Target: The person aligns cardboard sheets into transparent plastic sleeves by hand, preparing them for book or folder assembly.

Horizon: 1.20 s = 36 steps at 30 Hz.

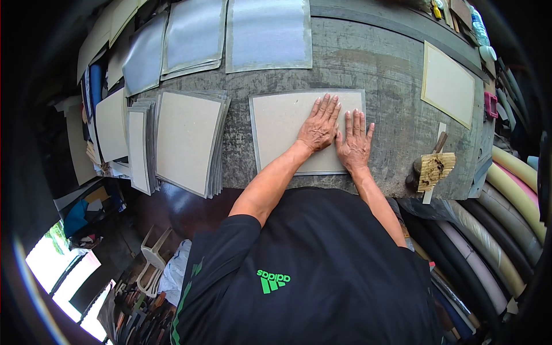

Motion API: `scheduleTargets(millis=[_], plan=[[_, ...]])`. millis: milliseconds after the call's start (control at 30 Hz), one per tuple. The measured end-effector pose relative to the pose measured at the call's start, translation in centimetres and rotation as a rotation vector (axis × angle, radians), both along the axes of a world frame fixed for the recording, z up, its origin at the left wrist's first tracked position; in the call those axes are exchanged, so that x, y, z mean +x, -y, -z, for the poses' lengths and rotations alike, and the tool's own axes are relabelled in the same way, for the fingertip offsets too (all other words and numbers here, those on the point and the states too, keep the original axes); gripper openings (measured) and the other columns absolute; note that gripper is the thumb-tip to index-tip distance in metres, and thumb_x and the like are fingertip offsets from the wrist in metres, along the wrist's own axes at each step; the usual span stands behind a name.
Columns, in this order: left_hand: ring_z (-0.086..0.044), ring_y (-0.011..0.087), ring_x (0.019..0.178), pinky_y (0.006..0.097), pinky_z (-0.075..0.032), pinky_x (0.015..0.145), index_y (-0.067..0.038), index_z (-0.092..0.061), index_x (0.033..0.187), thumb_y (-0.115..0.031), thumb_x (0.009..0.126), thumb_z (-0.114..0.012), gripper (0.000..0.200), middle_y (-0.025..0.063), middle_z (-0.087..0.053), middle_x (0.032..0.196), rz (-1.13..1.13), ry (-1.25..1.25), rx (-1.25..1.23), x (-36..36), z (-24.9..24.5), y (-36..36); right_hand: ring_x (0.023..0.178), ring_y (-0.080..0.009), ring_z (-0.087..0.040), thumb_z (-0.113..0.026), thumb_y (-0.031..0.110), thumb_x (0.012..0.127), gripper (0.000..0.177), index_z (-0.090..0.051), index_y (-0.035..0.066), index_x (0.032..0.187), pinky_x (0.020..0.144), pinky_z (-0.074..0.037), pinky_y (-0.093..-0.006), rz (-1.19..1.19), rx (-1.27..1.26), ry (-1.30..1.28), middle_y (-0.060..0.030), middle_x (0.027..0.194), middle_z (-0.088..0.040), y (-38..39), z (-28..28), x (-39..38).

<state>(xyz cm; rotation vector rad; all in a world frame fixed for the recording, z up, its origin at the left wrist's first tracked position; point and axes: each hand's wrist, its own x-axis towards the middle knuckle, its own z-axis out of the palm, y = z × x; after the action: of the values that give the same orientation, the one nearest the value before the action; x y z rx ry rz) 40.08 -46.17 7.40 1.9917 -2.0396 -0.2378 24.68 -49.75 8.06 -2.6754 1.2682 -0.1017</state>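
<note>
A beige board (282,123) with a thin grey border lies flat on the worktable in the head view. My left hand (319,123) rests palm down on its right half, fingers stretched out and close together. Beside it, my right hand (354,144) is laid flat over the board's right edge, with its fingers a little apart. The two thumbs nearly meet. Neither hand grips anything; both press or rest on the board, and what lies under the palms is hidden.
Stacked bordered boards (187,138) and a narrower stack (139,152) stand at the left edge. Bluish shiny sheets (268,34) line the back. To the right are a yellow-edged board (448,83) and a stained yellowish block (436,171). Material rolls (506,195) lie beyond the table.
</note>
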Motion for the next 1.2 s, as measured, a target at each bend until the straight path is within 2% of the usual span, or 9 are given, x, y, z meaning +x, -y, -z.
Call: scheduleTargets(millis=[167, 233, 400, 567, 633, 833, 933, 1133, 1200], plan=[[-0.018, 0.0338, 0.144, 0.0455, -0.011, 0.118, 0.004, -0.035, 0.141, -0.032, 0.093, -0.042, 0.06, 0.0195, -0.027, 0.152, 0.008, 0.055, 0.038, 0.4, -0.2, 0.2, 0.145, -0.0247, -0.015, -0.044, 0.035, 0.094, 0.061, -0.028, 0.012, 0.149, 0.116, -0.006, -0.0525, 0.002, 0.011, 0.009, -0.0106, 0.156, -0.02, 0.2, -0.2, 0.3], [-0.018, 0.0304, 0.144, 0.0431, -0.01, 0.118, 0.002, -0.035, 0.142, -0.035, 0.094, -0.041, 0.06, 0.0171, -0.027, 0.152, 0.044, -0.105, 0.011, 1.4, 0.1, 0.0, 0.145, -0.0249, -0.016, -0.043, 0.036, 0.094, 0.062, -0.028, 0.013, 0.149, 0.116, -0.006, -0.052, 0.007, -0.006, -0.005, -0.0101, 0.156, -0.02, 0.1, -0.3, 0.4], [-0.005, 0.0244, 0.146, 0.039, -0.003, 0.119, -0.004, -0.011, 0.15, -0.047, 0.098, -0.032, 0.071, 0.0118, -0.005, 0.158, -0.131, 0.054, 0.081, 11.8, 1.2, -6.4, 0.145, -0.0245, -0.016, -0.041, 0.038, 0.095, 0.062, -0.025, 0.014, 0.15, 0.117, -0.006, -0.0517, 0.004, -0.017, -0.007, -0.01, 0.156, -0.02, 0.0, 0.4, 0.1], [-0.013, 0.0305, 0.145, 0.0416, -0.01, 0.118, 0.0, -0.024, 0.147, -0.04, 0.096, -0.042, 0.068, 0.0164, -0.016, 0.156, -0.181, 0.054, 0.047, 14.3, 0.2, -8.2, 0.146, -0.0257, -0.012, -0.039, 0.04, 0.096, 0.063, -0.023, 0.012, 0.15, 0.116, -0.004, -0.0516, -0.011, -0.038, -0.051, -0.0105, 0.157, -0.016, -0.3, 0.6, 0.0], [-0.011, 0.0292, 0.145, 0.0434, -0.007, 0.118, -0.001, -0.024, 0.148, -0.041, 0.095, -0.041, 0.068, 0.0149, -0.016, 0.156, -0.191, -0.011, 0.027, 14.3, 0.5, -8.1, 0.146, -0.0272, -0.009, -0.038, 0.043, 0.097, 0.065, -0.022, 0.009, 0.15, 0.116, -0.001, -0.0512, 0.034, -0.071, -0.043, -0.0128, 0.157, -0.015, -0.7, 0.6, 0.5], [-0.008, 0.0269, 0.146, 0.0493, 0.0, 0.117, -0.004, -0.022, 0.149, -0.045, 0.097, -0.037, 0.068, 0.0116, -0.014, 0.157, -0.203, 0.043, 0.046, 14.3, 0.9, -8.3, 0.144, -0.0399, -0.001, -0.042, 0.045, 0.094, 0.076, -0.019, -0.005, 0.147, 0.117, 0.0, -0.0508, -0.26, 0.19, 0.042, -0.0257, 0.155, -0.005, -11.6, -0.6, 9.5], [-0.008, 0.0263, 0.146, 0.0499, 0.0, 0.117, -0.007, -0.022, 0.149, -0.045, 0.098, -0.035, 0.065, 0.0107, -0.014, 0.157, -0.185, 0.062, 0.013, 14.5, 1.6, -8.4, 0.143, -0.0422, -0.01, -0.047, 0.048, 0.091, 0.075, -0.034, -0.008, 0.14, 0.117, -0.005, -0.0503, -0.4, 0.235, 0.121, -0.0279, 0.151, -0.02, -17.6, -1.2, 12.6], [-0.006, 0.0264, 0.146, 0.0512, 0.001, 0.117, -0.008, -0.019, 0.15, -0.046, 0.098, -0.033, 0.066, 0.009, -0.011, 0.158, -0.16, 0.023, -0.018, 14.8, 2.2, -8.4, 0.145, -0.0306, -0.009, -0.037, 0.056, 0.093, 0.081, -0.027, -0.005, 0.144, 0.119, -0.004, -0.0419, -0.434, 0.246, 0.061, -0.0199, 0.154, -0.019, -16.2, -1.8, 9.4], [-0.004, 0.0267, 0.146, 0.0516, 0.002, 0.116, -0.008, -0.018, 0.15, -0.045, 0.099, -0.032, 0.065, 0.0096, -0.01, 0.158, -0.156, 0.026, -0.005, 14.8, 2.3, -8.4, 0.146, -0.0281, -0.004, -0.035, 0.056, 0.094, 0.082, -0.018, -0.004, 0.147, 0.119, -0.002, -0.0405, -0.282, 0.216, -0.052, -0.0177, 0.157, -0.01, -14.6, -1.9, 5.5]])
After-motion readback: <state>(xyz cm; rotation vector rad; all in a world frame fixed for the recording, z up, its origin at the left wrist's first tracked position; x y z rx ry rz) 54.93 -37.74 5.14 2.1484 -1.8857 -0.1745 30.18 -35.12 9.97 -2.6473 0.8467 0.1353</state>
